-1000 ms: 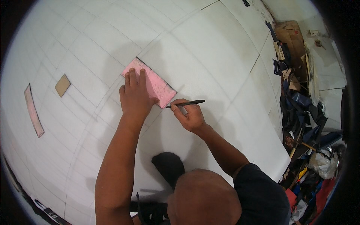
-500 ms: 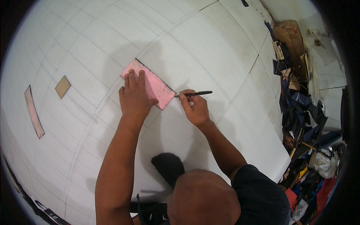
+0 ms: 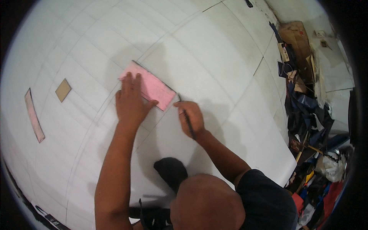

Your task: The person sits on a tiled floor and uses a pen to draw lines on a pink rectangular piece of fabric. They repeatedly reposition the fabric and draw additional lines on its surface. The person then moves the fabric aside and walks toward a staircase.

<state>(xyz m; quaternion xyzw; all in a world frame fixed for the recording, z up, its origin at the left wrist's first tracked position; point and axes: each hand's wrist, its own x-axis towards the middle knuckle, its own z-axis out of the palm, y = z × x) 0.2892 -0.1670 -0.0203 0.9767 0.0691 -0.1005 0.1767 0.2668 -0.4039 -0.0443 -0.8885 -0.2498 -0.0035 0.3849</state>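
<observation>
A pink rectangular piece (image 3: 159, 89), dark along its edges, lies slantwise on a large white sheet (image 3: 230, 126) marked with long dark lines. My left hand (image 3: 129, 103) rests on the piece's left part with fingers stretched out and thumb on its lower edge. Just off the right corner, my right hand (image 3: 194, 114) is closed round a black pen (image 3: 188, 120). The pen's tip sits beside that corner, and its shaft slants back toward my wrist.
Toward the left lie a small tan diamond-shaped piece (image 3: 63, 90) and a narrow curved pink strip (image 3: 34, 115). A dark-socked foot (image 3: 170, 170) stands below my hands. Along the right edge, a cardboard box (image 3: 294, 36) and a heap of scraps (image 3: 310, 119) line the wall.
The pink piece and my left hand have shifted slightly left. The pen has swung from pointing sideways to slanting back toward my wrist, and my right hand has turned and moved slightly left.
</observation>
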